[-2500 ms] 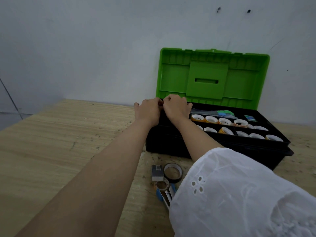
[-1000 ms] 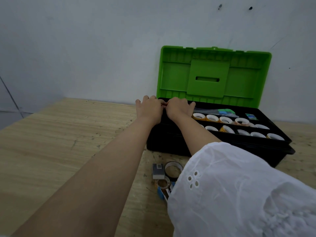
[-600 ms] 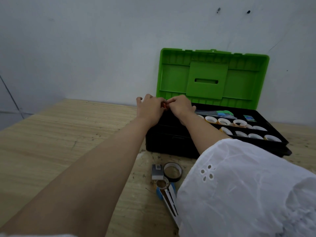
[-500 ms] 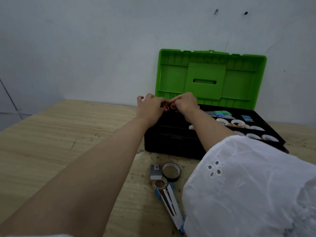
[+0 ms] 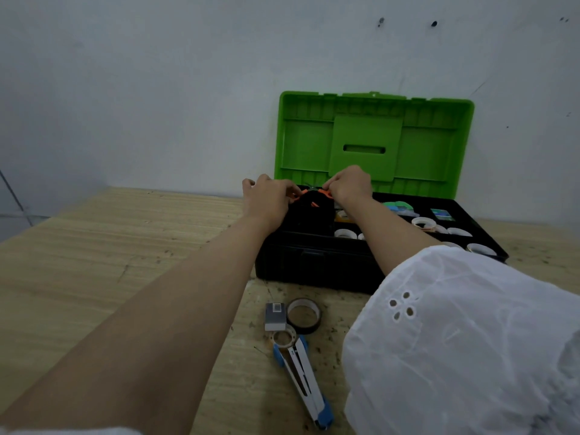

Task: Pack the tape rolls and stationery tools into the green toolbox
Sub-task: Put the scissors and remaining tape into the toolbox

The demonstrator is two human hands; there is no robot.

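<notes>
The green toolbox [image 5: 370,136] stands open against the wall, its black tray [image 5: 320,265] holding several white and brown tape rolls [image 5: 423,221]. Over the tray's left end, my left hand [image 5: 270,199] and my right hand [image 5: 348,185] each pinch one side of a small orange-handled tool [image 5: 314,193], which looks like scissors spread apart. In front of the box on the table lie a black tape roll [image 5: 303,315], a small grey box [image 5: 275,316], a small clear tape roll [image 5: 284,338] and a blue-and-white stapler [image 5: 306,381].
The wooden table [image 5: 94,262] stretches to the left. A white wall [image 5: 157,89] stands right behind the toolbox. My white sleeve [image 5: 464,340] fills the lower right and hides part of the tray's front.
My hands have drawn apart over the tray's left end, and the orange-handled tool now shows between them. The view has shifted slightly.
</notes>
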